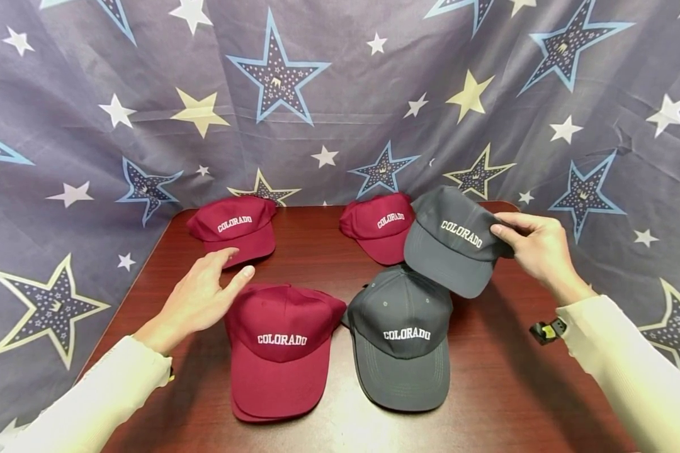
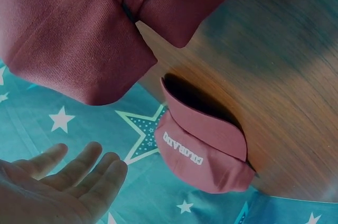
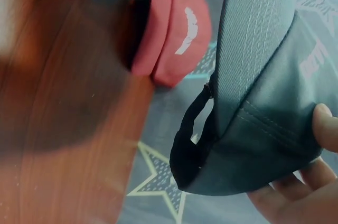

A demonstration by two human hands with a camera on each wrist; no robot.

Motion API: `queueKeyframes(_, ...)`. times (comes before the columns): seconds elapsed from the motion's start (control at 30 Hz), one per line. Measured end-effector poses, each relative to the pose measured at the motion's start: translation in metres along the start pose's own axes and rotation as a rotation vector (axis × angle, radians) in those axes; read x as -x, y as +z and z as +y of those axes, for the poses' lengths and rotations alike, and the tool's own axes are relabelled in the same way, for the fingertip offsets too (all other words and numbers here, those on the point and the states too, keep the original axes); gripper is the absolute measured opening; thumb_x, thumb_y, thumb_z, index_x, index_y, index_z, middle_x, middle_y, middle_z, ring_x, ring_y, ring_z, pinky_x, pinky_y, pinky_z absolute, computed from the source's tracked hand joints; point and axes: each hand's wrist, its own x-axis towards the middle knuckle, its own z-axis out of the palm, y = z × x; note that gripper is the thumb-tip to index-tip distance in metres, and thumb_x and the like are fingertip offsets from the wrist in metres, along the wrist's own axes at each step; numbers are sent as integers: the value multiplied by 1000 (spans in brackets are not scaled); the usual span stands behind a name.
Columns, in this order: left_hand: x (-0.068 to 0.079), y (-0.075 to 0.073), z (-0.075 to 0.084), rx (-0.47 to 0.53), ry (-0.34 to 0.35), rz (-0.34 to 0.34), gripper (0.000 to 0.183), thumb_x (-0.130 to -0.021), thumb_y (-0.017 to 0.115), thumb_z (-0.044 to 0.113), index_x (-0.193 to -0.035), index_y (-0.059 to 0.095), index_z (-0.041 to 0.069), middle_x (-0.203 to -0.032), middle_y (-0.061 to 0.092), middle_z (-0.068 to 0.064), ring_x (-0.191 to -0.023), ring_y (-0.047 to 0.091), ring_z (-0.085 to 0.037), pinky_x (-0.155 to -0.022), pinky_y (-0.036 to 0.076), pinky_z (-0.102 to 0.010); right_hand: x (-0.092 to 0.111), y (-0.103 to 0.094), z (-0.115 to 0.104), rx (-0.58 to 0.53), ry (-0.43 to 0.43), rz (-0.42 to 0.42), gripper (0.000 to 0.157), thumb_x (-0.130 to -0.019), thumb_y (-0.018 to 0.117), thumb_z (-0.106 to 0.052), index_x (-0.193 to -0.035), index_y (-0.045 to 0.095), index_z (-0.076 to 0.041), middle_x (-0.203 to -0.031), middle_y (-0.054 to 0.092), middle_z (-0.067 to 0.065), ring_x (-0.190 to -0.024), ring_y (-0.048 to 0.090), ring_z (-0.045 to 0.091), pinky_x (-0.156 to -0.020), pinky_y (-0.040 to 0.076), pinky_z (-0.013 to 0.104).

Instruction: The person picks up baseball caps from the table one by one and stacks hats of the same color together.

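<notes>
Work clear of the nearest maroon stack (image 1: 281, 362) and the front gray cap (image 1: 401, 340) beside it; best to steady the raised gray cap (image 1: 456, 236), up and right of that one, brim free of the back right maroon cap (image 1: 378, 228), without crushing the crown pinched at its side by the right hand (image 1: 538, 248), with the left hand (image 1: 206, 292) spread wide, holding nothing, near the back left maroon cap (image 1: 235, 228). Note star-printed curtain (image 1: 345, 94) behind and at both sides, then glossy reddish-brown tabletop (image 1: 311, 245) under the resting caps.
</notes>
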Motion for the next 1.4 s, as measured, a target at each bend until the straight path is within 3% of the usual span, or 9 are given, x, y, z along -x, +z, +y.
queueKeyframes(0.2, 0, 0, 1, -1, 2, 5, 76, -102, 48, 59, -154, 40, 4, -151, 45, -23, -140, 39, -44, -110, 34, -66, 9, 6, -15, -57, -73, -40, 28, -90, 81, -11, -116, 77, -1, -89, 67, -33, -72, 61, -10, -59, 51, 11)
queueKeyframes(0.43, 1, 0, 1, -1, 3, 7, 76, -102, 48, 59, -154, 40, 4, -151, 45, -23, -140, 39, -45, -110, 34, -65, 21, 15, -31, -49, -144, -79, 24, -87, 82, -8, -111, 80, -4, -92, 68, -34, -77, 61, -11, -64, 49, 9)
queueKeyframes(0.53, 1, 0, 1, 1, 5, 7, 76, -102, 48, 59, -154, 40, 4, -151, 45, -23, -140, 39, -45, -111, 34, -65, 27, 20, -36, -80, -174, -107, 23, -86, 82, -4, -109, 80, -4, -95, 70, -29, -80, 64, -10, -66, 51, 10)
queueKeyframes(0.67, 0, -1, 0, 1, 5, 12, 75, -102, 49, 58, -153, 41, 4, -151, 46, -23, -140, 39, -44, -111, 34, -64, 35, 27, -39, -99, -236, -123, 24, -83, 83, 0, -106, 81, -5, -100, 76, -12, -87, 66, -10, -71, 52, 10)
queueKeyframes(0.9, -1, 0, -1, -1, 12, 24, 75, -102, 49, 58, -153, 41, 4, -151, 46, -23, -139, 40, -44, -111, 34, -64, 45, 39, -36, -189, -375, -173, 29, -79, 82, 10, -105, 81, -3, -106, 76, 17, -100, 69, -3, -81, 54, 14)
queueKeyframes(1.2, 0, 0, 0, -2, 8, 22, 75, -102, 49, 59, -153, 41, 4, -151, 46, -23, -139, 40, -44, -111, 34, -64, 59, 53, -25, -280, -527, -324, 37, -77, 80, 16, -106, 81, -6, -114, 74, 17, -116, 68, 25, -101, 50, 24)
queueKeyframes(1.4, -1, 0, 0, -2, 10, 25, 75, -102, 49, 58, -153, 41, 4, -151, 46, -23, -139, 39, -44, -111, 34, -64, 70, 62, -18, -246, -591, -372, 40, -76, 82, 14, -110, 80, -6, -117, 72, 22, -120, 66, 29, -105, 47, 26)
